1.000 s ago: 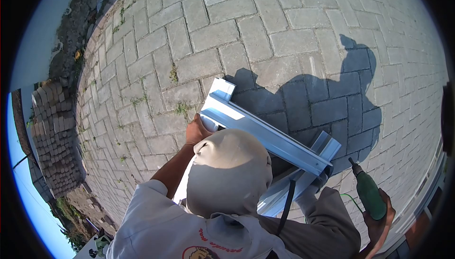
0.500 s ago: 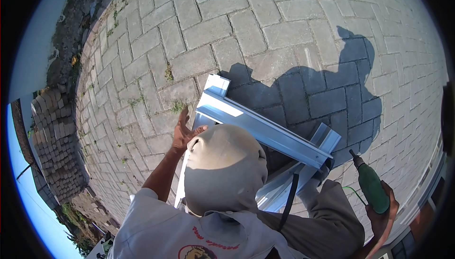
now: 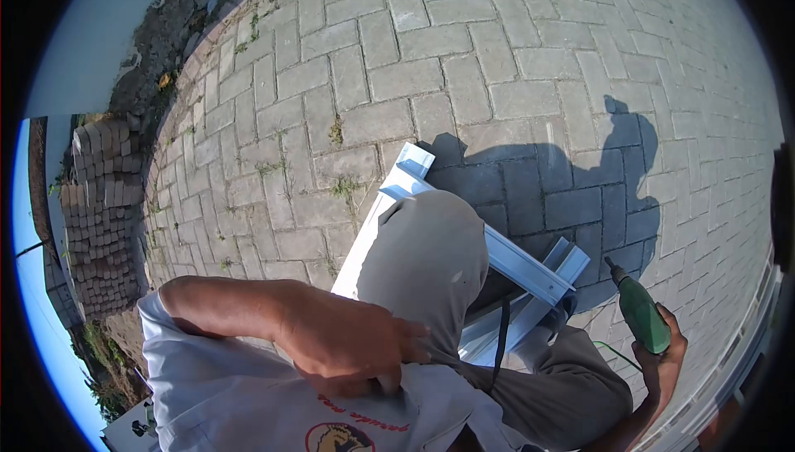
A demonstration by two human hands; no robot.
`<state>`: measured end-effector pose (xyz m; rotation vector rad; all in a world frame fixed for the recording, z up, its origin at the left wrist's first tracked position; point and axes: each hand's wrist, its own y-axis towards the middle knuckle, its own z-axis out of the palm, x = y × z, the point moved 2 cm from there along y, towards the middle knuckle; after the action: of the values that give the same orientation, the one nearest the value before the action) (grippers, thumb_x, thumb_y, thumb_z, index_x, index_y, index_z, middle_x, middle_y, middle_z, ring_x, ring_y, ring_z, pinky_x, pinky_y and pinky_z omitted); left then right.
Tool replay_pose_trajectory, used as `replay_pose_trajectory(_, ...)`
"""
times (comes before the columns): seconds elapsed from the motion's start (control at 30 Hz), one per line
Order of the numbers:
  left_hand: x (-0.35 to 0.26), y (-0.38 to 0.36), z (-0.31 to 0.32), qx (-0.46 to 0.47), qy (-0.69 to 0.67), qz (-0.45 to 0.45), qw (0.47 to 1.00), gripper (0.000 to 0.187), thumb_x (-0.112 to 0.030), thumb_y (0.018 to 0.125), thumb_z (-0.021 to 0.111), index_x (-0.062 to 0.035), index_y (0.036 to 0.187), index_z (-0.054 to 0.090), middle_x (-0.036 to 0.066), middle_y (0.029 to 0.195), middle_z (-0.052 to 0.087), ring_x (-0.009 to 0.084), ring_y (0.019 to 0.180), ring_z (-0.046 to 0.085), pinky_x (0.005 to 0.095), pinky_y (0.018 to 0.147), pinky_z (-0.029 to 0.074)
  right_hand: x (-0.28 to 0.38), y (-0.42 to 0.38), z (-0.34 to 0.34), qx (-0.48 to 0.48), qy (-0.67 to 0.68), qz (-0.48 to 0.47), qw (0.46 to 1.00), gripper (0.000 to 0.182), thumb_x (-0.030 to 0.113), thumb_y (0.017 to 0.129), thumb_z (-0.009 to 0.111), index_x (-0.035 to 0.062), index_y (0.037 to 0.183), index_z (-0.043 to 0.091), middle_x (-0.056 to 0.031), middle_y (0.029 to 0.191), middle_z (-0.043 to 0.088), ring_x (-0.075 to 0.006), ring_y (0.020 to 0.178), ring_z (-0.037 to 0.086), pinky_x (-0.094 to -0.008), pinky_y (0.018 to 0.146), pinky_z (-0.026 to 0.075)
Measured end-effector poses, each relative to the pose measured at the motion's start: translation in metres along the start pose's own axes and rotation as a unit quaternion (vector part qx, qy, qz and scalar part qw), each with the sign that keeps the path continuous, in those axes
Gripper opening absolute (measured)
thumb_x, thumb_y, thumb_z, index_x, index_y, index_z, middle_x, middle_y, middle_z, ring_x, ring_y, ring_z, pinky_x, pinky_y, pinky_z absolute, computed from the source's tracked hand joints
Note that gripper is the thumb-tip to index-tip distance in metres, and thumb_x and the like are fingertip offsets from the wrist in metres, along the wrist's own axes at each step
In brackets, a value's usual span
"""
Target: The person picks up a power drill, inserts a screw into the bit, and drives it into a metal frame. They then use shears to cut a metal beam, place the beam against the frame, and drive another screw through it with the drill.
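Note:
My right hand [image 3: 662, 361] grips a green power drill [image 3: 644, 319] at the right, its dark narrow tip pointing up and left toward the paving. A thin green cord [image 3: 617, 353] trails behind it. My left hand [image 3: 352, 348] is drawn in against the front of my white shirt [image 3: 248, 394]. Its fingers curl down onto the cloth and the fingertips are partly hidden, so anything in them does not show. Silvery metal channel profiles [image 3: 526, 266] lie crossed on the ground, partly covered by my grey-clad knee [image 3: 431, 262].
Grey block paving [image 3: 431, 42] spreads all around, with small weeds [image 3: 344, 187] in the joints. Stacked paving blocks [image 3: 103, 220] stand at the left beside a pale wall [image 3: 99, 38]. A black strap [image 3: 502, 344] hangs by my leg. My shadow [image 3: 580, 179] falls ahead.
My left hand has left the end of the metal profiles and come back to my shirt front. My knee now covers more of the profiles. The drill stays in my right hand.

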<state>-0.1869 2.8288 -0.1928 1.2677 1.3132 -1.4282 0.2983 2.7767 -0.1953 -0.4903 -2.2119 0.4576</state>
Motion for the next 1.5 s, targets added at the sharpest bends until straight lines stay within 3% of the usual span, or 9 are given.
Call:
replay_pose_trajectory(0.1,-0.014,0.009,0.036,-0.011,0.068,-0.138,0.988,0.031,-0.015,0.082,0.074,0.0064,0.105,0.076,0.034,0.155,0.046,0.0414,0.133,0.061,0.0525,0.102,0.055,-0.013,0.004,0.004,-0.015,-0.019,-0.023,0.999,0.066,-0.002,0.067,0.068,-0.0018,0.132,0.065,-0.0084,0.1,0.071,-0.0147,0.088,0.064,-0.0305,0.08,0.054)
replay_pose_trajectory(0.17,-0.028,0.017,0.028,0.093,0.089,-0.207,0.97,0.027,-0.015,0.089,0.071,0.0041,0.107,0.074,0.032,0.153,0.049,0.0432,0.132,0.061,0.0554,0.109,0.049,-0.014,0.006,0.007,-0.03,-0.065,-0.044,0.996,0.064,-0.004,0.067,0.067,-0.0012,0.132,0.065,-0.0085,0.1,0.072,-0.015,0.088,0.064,-0.0309,0.081,0.054)
replay_pose_trajectory(0.23,-0.028,0.021,0.03,0.158,0.083,-0.217,0.96,0.024,-0.016,0.089,0.07,0.0031,0.104,0.075,0.031,0.137,0.059,0.0423,0.118,0.066,0.0549,0.101,0.051,-0.006,0.007,0.011,-0.022,-0.056,-0.046,0.997,0.062,-0.004,0.069,0.067,-0.0007,0.131,0.066,-0.0087,0.1,0.072,-0.0151,0.089,0.065,-0.0307,0.083,0.054)
replay_pose_trajectory(0.3,-0.015,0.024,0.04,0.179,0.051,-0.169,0.968,0.024,-0.016,0.083,0.071,0.0036,0.096,0.078,0.03,0.105,0.075,0.0386,0.09,0.078,0.0512,0.076,0.061,-0.001,0.01,0.015,-0.013,-0.059,-0.084,0.995,0.061,-0.003,0.07,0.068,-0.0008,0.131,0.066,-0.0085,0.098,0.072,-0.0147,0.089,0.065,-0.0305,0.084,0.054)
replay_pose_trajectory(0.4,-0.009,0.012,0.053,-0.056,0.07,-0.093,0.992,0.021,-0.015,0.086,0.066,0.0034,0.089,0.076,0.024,0.081,0.075,0.0398,0.082,0.076,0.0487,0.07,0.06,0.0,0.011,0.019,0.002,-0.055,-0.09,0.994,0.06,0.0,0.074,0.068,-0.0012,0.134,0.064,-0.0075,0.106,0.07,-0.0157,0.095,0.063,-0.0299,0.087,0.052)
replay_pose_trajectory(0.83,0.012,-0.024,0.088,-0.291,0.094,0.047,0.951,0.013,-0.009,0.083,0.066,0.002,0.078,0.07,0.021,0.079,0.073,0.0425,0.08,0.073,0.0498,0.068,0.057,0.079,0.021,0.07,0.024,-0.083,-0.208,0.974,0.067,-0.005,0.073,0.074,-0.0033,0.139,0.061,-0.0143,0.12,0.071,-0.0222,0.11,0.066,-0.0362,0.1,0.052)
replay_pose_trajectory(1.1,0.003,-0.029,0.082,-0.08,0.071,-0.097,0.99,0.011,-0.008,0.081,0.068,0.0021,0.08,0.071,0.022,0.088,0.074,0.0402,0.086,0.074,0.0492,0.071,0.058,0.134,0.016,0.078,0.001,-0.058,-0.222,0.973,0.072,0.002,0.066,0.079,-0.0045,0.136,0.064,-0.0151,0.112,0.076,-0.0183,0.099,0.071,-0.0322,0.091,0.055)
replay_pose_trajectory(1.3,-0.003,-0.029,0.062,-0.067,0.093,-0.077,0.99,0.014,-0.009,0.083,0.065,0.002,0.084,0.073,0.021,0.093,0.071,0.0389,0.09,0.073,0.0456,0.076,0.06,0.14,0.002,0.063,-0.053,-0.04,-0.211,0.975,0.075,0.003,0.064,0.081,-0.002,0.137,0.064,-0.0134,0.11,0.077,-0.0181,0.098,0.074,-0.0313,0.089,0.057)
replay_pose_trajectory(1.5,-0.02,-0.027,0.041,-0.01,0.131,-0.152,0.98,0.014,-0.009,0.087,0.064,0.0015,0.086,0.073,0.02,0.097,0.069,0.0374,0.091,0.073,0.046,0.079,0.06,0.128,-0.012,0.059,-0.08,-0.008,-0.191,0.978,0.074,0.001,0.063,0.082,-0.0011,0.136,0.067,-0.0135,0.111,0.078,-0.0173,0.097,0.074,-0.0307,0.088,0.058)
